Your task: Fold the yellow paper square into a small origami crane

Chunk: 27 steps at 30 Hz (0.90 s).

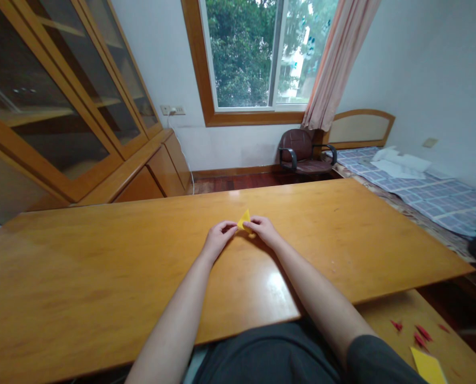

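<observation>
A small folded piece of yellow paper (245, 218) is held just above the wooden table (113, 266), with one pointed corner sticking up. My left hand (219, 238) pinches its left edge between thumb and fingertips. On the other side, my right hand (263, 230) grips the paper with its thumb in front and fingers behind. Part of the paper is hidden by my right fingers.
On a lower surface at bottom right lie several red folded paper pieces (423, 333) and a yellow sheet (429, 366). A brown armchair (300, 149) stands beyond the table, beside a bed (434, 197). Glass-door cabinets (102, 106) line the left.
</observation>
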Each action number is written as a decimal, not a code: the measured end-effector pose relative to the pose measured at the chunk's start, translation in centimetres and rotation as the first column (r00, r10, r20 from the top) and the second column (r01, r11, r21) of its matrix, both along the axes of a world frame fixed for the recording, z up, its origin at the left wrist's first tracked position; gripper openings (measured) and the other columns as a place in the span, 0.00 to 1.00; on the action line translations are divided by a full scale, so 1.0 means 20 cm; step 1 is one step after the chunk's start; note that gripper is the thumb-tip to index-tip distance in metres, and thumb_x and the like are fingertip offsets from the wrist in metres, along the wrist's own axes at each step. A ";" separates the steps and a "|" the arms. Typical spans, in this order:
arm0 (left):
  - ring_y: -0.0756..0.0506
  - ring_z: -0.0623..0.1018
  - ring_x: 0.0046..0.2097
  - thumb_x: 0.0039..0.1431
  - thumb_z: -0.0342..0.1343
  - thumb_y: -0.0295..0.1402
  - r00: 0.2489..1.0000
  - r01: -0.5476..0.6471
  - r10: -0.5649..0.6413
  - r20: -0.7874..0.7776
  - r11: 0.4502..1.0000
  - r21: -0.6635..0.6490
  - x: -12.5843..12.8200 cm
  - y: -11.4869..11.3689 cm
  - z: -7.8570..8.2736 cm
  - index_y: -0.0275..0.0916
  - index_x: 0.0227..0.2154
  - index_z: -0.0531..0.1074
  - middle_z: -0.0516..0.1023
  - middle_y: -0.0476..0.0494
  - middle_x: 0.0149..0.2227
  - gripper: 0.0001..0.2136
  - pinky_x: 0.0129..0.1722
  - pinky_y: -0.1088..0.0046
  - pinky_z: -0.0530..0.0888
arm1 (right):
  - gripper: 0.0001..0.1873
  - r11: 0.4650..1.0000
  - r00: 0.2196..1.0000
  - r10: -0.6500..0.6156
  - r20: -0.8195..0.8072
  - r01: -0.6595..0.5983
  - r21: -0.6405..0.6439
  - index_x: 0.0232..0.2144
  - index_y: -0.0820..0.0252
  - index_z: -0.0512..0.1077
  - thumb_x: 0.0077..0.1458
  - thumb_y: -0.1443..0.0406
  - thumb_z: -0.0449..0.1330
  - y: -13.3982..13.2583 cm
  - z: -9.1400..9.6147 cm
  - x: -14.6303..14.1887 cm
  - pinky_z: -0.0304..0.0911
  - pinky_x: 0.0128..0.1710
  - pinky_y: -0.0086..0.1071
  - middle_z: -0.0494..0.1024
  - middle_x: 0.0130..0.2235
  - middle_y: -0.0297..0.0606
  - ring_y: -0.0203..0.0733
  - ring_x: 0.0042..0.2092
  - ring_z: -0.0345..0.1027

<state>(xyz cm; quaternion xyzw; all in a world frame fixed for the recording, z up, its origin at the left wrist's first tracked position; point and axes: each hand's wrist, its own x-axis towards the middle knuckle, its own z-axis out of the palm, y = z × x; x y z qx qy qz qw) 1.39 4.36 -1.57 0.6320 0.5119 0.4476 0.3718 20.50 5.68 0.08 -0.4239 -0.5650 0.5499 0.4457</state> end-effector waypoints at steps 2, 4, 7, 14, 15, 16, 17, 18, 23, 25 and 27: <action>0.45 0.78 0.38 0.53 0.60 0.41 1.000 0.009 -0.008 -0.030 1.000 0.015 0.00 0.00 0.00 0.38 0.34 0.78 0.82 0.43 0.36 0.12 0.42 0.70 0.72 | 0.19 1.000 1.000 0.005 0.005 -0.005 -0.003 0.22 0.64 0.72 0.43 0.53 0.66 -0.01 0.01 0.00 0.52 0.27 0.28 0.68 0.22 0.31 0.32 0.26 0.58; 0.44 0.78 0.38 0.53 0.60 0.41 0.999 0.017 -0.016 -0.045 1.000 0.024 0.00 0.00 0.00 0.38 0.33 0.79 0.82 0.43 0.36 0.12 0.42 0.70 0.73 | 0.19 1.000 1.000 0.007 0.005 -0.007 -0.004 0.22 0.64 0.72 0.43 0.53 0.66 -0.01 0.01 0.00 0.52 0.27 0.28 0.69 0.23 0.31 0.32 0.26 0.58; 0.45 0.78 0.37 0.53 0.60 0.42 0.999 0.017 -0.017 -0.029 1.000 0.019 0.00 0.00 -0.01 0.38 0.33 0.79 0.82 0.44 0.34 0.12 0.40 0.71 0.73 | 0.19 1.000 1.000 0.011 0.008 -0.011 -0.015 0.22 0.64 0.72 0.43 0.52 0.66 -0.01 0.01 -0.01 0.52 0.27 0.28 0.70 0.23 0.32 0.32 0.26 0.59; 0.46 0.77 0.33 0.53 0.60 0.43 0.999 0.010 -0.009 0.032 1.000 -0.025 -0.01 0.00 0.00 0.37 0.34 0.78 0.80 0.45 0.30 0.14 0.35 0.73 0.72 | 0.20 1.000 1.000 0.018 0.003 -0.018 -0.016 0.22 0.64 0.72 0.43 0.51 0.66 0.01 -0.02 0.00 0.53 0.27 0.27 0.70 0.22 0.32 0.33 0.26 0.58; 0.47 0.77 0.33 0.53 0.60 0.43 0.999 0.012 -0.010 0.041 0.999 -0.030 -0.01 0.00 0.00 0.37 0.34 0.78 0.80 0.45 0.30 0.14 0.35 0.73 0.72 | 0.20 1.000 1.000 0.021 0.006 -0.021 -0.011 0.22 0.64 0.72 0.43 0.51 0.66 0.01 -0.02 0.00 0.53 0.27 0.27 0.70 0.22 0.32 0.33 0.26 0.59; 0.47 0.76 0.32 0.53 0.60 0.43 0.999 0.014 -0.012 0.050 0.999 -0.035 -0.01 0.00 -0.01 0.37 0.34 0.78 0.80 0.45 0.30 0.14 0.34 0.73 0.71 | 0.20 1.000 1.000 0.023 0.013 -0.023 -0.004 0.23 0.64 0.72 0.43 0.51 0.66 0.01 -0.02 0.00 0.53 0.27 0.27 0.70 0.23 0.32 0.33 0.26 0.59; 0.47 0.76 0.32 0.53 0.60 0.44 0.998 0.016 -0.014 0.057 0.999 -0.038 -0.01 0.00 -0.01 0.37 0.34 0.78 0.80 0.45 0.31 0.14 0.34 0.74 0.71 | 0.20 1.000 0.999 0.028 0.024 -0.029 0.005 0.23 0.64 0.72 0.44 0.51 0.66 0.01 -0.03 0.00 0.54 0.27 0.27 0.70 0.23 0.32 0.33 0.27 0.59; 0.48 0.76 0.32 0.53 0.60 0.44 0.998 0.019 -0.017 0.062 0.999 -0.039 -0.01 0.00 -0.01 0.37 0.33 0.77 0.79 0.46 0.31 0.14 0.33 0.74 0.71 | 0.20 0.999 0.999 0.033 0.037 -0.033 0.014 0.24 0.64 0.73 0.44 0.51 0.66 0.01 -0.03 -0.01 0.54 0.28 0.28 0.71 0.24 0.32 0.33 0.27 0.60; 0.48 0.75 0.31 0.55 0.58 0.42 0.998 0.023 -0.022 0.054 1.000 -0.014 -0.01 0.00 -0.02 0.37 0.31 0.75 0.77 0.48 0.29 0.12 0.34 0.75 0.71 | 0.19 0.996 0.995 0.056 0.088 -0.061 0.065 0.27 0.65 0.74 0.46 0.52 0.64 0.01 -0.04 -0.02 0.56 0.31 0.29 0.73 0.27 0.34 0.35 0.30 0.62; 0.49 0.75 0.31 0.55 0.58 0.42 0.999 0.032 -0.032 0.035 0.999 -0.018 -0.01 0.00 -0.01 0.37 0.30 0.74 0.76 0.48 0.27 0.12 0.34 0.75 0.71 | 0.19 0.995 0.994 0.046 0.094 -0.053 0.080 0.27 0.64 0.73 0.47 0.52 0.64 0.01 -0.04 -0.02 0.56 0.32 0.29 0.72 0.27 0.33 0.35 0.30 0.62; 0.49 0.74 0.30 0.55 0.57 0.41 0.999 0.044 -0.044 0.013 0.999 -0.027 -0.01 -0.01 -0.01 0.37 0.30 0.73 0.75 0.49 0.27 0.11 0.34 0.75 0.70 | 0.18 0.996 0.996 0.016 0.091 -0.024 0.081 0.26 0.64 0.73 0.47 0.52 0.64 0.01 -0.03 -0.01 0.55 0.31 0.28 0.71 0.26 0.32 0.34 0.30 0.61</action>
